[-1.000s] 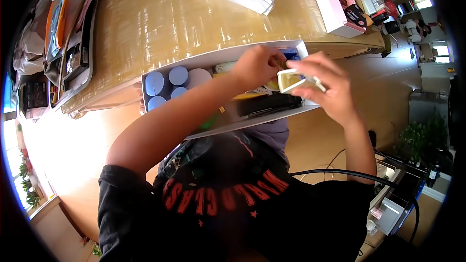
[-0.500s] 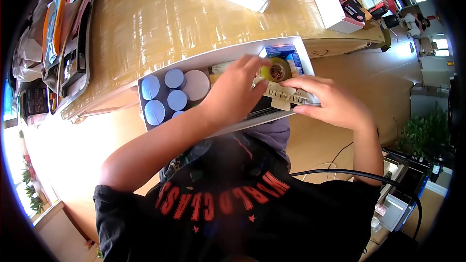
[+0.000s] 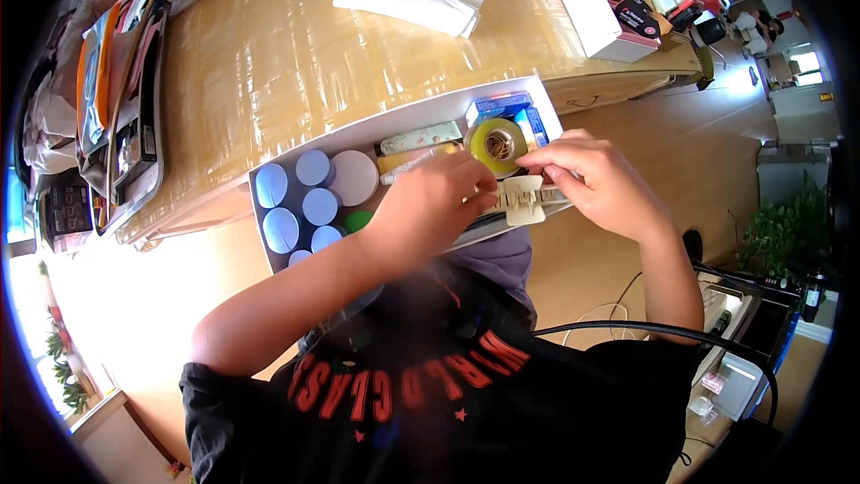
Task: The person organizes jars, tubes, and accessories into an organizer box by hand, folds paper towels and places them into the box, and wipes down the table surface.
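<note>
Head view: hands (image 3: 436,197) (image 3: 605,181) (both) hold cream piece (image 3: 524,202).

The cream plastic piece (image 3: 525,201) is a narrow strip with a broader, round-cornered plate at its middle and small ribs and raised bits on the side facing up. It lies crosswise between the left hand (image 3: 434,197) and the right hand (image 3: 598,184), one end at the fingers of each. The plate shows uncovered between the hands; the end by the left hand is partly hidden under its fingers.
</note>
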`<state>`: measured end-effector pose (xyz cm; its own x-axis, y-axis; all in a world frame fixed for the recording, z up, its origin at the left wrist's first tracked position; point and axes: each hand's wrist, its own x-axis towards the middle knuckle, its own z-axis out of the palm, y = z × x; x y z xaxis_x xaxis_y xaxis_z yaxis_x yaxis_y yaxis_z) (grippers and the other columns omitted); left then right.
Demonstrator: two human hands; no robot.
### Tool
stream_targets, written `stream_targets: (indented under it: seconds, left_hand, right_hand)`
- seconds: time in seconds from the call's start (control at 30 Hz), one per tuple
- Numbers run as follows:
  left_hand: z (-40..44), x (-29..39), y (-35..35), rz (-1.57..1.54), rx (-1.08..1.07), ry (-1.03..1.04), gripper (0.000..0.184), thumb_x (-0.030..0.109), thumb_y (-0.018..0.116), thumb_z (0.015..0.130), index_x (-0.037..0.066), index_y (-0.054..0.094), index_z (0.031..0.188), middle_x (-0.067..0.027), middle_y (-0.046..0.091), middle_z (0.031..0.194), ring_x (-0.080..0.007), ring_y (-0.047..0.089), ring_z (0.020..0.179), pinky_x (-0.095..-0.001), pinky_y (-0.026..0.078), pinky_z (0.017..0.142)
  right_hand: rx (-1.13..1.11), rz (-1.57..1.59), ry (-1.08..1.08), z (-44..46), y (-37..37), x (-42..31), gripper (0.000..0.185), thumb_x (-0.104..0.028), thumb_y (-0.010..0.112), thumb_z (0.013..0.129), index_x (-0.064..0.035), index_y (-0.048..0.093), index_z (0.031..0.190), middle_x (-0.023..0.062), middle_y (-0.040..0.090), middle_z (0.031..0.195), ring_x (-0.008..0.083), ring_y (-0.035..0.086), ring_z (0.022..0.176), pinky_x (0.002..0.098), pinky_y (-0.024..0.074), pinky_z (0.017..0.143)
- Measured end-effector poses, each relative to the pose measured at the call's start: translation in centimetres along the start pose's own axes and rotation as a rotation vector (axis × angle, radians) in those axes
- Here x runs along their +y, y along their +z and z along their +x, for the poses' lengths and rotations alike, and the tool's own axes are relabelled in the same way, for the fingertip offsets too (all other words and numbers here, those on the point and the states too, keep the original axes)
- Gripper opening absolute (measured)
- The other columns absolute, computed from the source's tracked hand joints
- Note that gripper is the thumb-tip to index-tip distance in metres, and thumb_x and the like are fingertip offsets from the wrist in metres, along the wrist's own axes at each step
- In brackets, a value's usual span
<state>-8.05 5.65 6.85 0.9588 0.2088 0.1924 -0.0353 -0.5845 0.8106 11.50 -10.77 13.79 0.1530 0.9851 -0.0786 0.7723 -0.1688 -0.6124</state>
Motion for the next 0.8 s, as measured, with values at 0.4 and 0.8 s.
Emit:
stream_targets:
  seconds: [0.4,0.8]
  left_hand:
    - [0.6,-0.2,0.4,-0.168,-0.099,-0.197,0.016,0.016,0.072,0.095,0.003,0.075,0.105,-0.0154,0.077,0.097,-0.0303,0.075,0.084,-0.0373,0.058,0.077]
    - [1.8,-1.7,0.7,-0.109,-0.032,-0.149,0.015,0.016,0.072,0.094,0.002,0.074,0.101,-0.0152,0.069,0.097,-0.0341,0.068,0.091,-0.0409,0.054,0.082]
  right_hand:
    - [0.008,-0.161,-0.027,-0.7,0.9,0.3,0.026,-0.014,0.067,0.098,0.0000,0.072,0.118,0.0145,0.070,0.103,0.0332,0.062,0.111,0.0452,0.0443,0.105]
    - [0.060,-0.477,-0.092,-0.3,2.0,0.7,0.033,-0.001,0.069,0.088,-0.0011,0.072,0.121,0.0093,0.066,0.106,0.0269,0.058,0.112,0.0448,0.0353,0.112]
